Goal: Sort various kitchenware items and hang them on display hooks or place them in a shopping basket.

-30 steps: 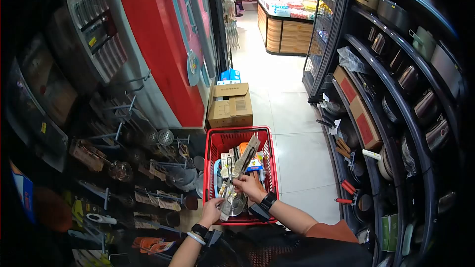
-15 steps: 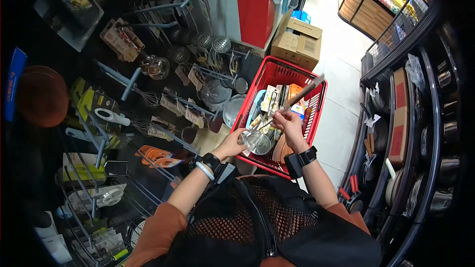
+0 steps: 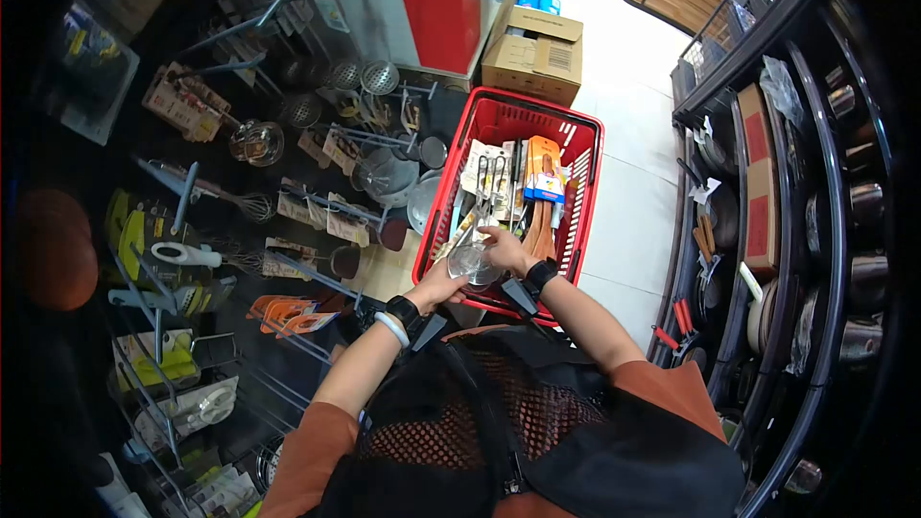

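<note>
Over the near end of a red shopping basket (image 3: 599, 149), my left hand (image 3: 441, 285) grips round, clear-looking wire mesh strainers (image 3: 472, 267) by the rim. My right hand (image 3: 508, 251) is closed at their far side, its fingers bent around the edge where the handles begin; the fingertips are partly hidden. Farther in the basket lie utensils on printed cards (image 3: 484, 168), with dark looped handles. Beside them, wooden spatulas (image 3: 540, 230) carry an orange and blue label (image 3: 544, 170).
To my left, rack hooks (image 3: 187, 197) hold whisks (image 3: 254, 206), skimmers (image 3: 380, 78) and orange-packed tools (image 3: 288, 315). A cardboard box (image 3: 532, 58) stands past the basket beside a red pillar (image 3: 436, 5). Shelves of pans (image 3: 763, 341) line the right side, with tiled floor (image 3: 624, 230) between.
The long brown-and-grey item that stuck out up and right by my right hand no longer shows there. My right hand has come down and left, close to the strainers. The view has shifted.
</note>
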`<state>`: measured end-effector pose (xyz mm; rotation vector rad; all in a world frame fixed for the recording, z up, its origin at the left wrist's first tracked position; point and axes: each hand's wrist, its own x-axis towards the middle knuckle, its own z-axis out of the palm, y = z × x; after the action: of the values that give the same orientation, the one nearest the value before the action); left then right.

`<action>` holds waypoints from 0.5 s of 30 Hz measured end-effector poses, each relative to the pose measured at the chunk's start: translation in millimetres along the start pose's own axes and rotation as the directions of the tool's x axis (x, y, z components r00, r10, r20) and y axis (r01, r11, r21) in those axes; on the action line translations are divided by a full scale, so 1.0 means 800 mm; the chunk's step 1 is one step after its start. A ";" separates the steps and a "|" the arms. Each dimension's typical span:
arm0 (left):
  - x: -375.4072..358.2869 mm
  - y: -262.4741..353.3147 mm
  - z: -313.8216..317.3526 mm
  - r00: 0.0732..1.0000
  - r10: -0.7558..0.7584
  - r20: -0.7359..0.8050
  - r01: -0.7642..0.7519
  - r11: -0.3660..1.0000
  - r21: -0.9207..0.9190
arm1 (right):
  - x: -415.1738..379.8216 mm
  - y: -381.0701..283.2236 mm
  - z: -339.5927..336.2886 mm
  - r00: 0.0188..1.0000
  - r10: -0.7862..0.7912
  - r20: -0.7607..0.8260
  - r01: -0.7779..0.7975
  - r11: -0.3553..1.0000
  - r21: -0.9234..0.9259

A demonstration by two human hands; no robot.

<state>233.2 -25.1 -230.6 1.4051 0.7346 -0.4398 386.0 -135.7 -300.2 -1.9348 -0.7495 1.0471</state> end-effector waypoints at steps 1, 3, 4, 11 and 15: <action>0.004 -0.004 0.001 1.000 0.003 0.009 -0.003 1.000 0.008 | -0.004 0.002 0.000 1.000 -0.003 0.025 0.003 1.000 -0.005; 0.009 -0.011 0.000 0.994 0.005 -0.111 -0.003 1.000 0.019 | -0.017 -0.008 0.000 0.998 0.004 0.058 -0.004 1.000 0.009; 0.011 -0.015 -0.002 0.995 0.002 -0.096 0.000 1.000 0.016 | -0.023 -0.013 0.003 0.996 0.066 0.063 -0.064 0.998 -0.026; 0.004 -0.015 0.004 0.993 0.037 -0.109 -0.038 0.999 -0.008 | -0.037 -0.016 0.010 0.995 0.075 -0.070 -0.085 0.983 -0.162; 0.005 -0.019 0.003 0.994 0.088 -0.068 -0.092 0.994 -0.057 | -0.033 0.010 0.018 0.977 -0.044 -0.207 0.026 0.996 -0.090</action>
<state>226.1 -28.9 -244.7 1.3954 0.7280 -0.3002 361.3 -155.2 -301.3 -2.0600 -0.7176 0.7854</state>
